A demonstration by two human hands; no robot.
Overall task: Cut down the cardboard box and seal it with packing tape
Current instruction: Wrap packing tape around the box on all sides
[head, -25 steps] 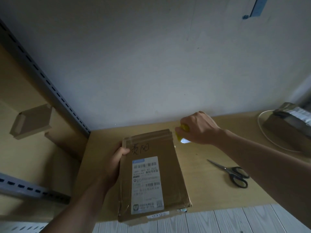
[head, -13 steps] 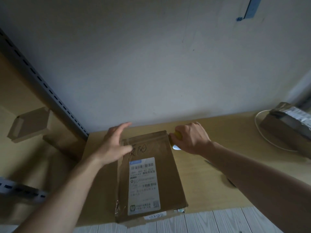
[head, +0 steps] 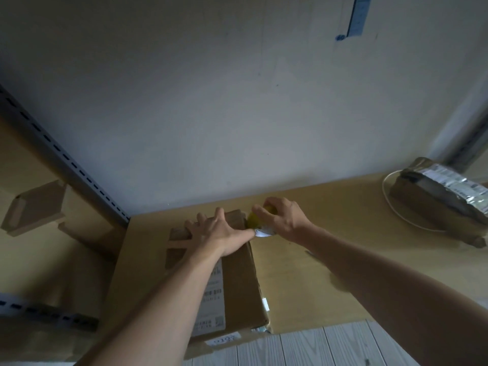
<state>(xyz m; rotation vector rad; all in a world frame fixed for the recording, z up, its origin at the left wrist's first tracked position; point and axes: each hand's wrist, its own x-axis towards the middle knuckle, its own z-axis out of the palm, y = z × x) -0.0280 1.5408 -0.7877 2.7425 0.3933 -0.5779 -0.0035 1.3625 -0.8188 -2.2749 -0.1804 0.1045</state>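
Right grip [head: 282, 220] curled round yellow tape roll [head: 252, 221], left grip [head: 219, 231] splayed flat on cardboard box [head: 237, 281]

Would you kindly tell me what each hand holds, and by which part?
Right hand grips the yellow tape roll from above; left hand only presses on the box.

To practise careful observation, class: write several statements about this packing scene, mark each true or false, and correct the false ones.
1. The left hand lies flat, fingers spread, on top of the cardboard box. True.
2. The right hand is empty. False: it grips a yellow tape roll at the box's far right corner.
3. The box stands on the floor. False: it rests on the wooden table.
4. A foil-wrapped parcel lies at the table's right end. True.
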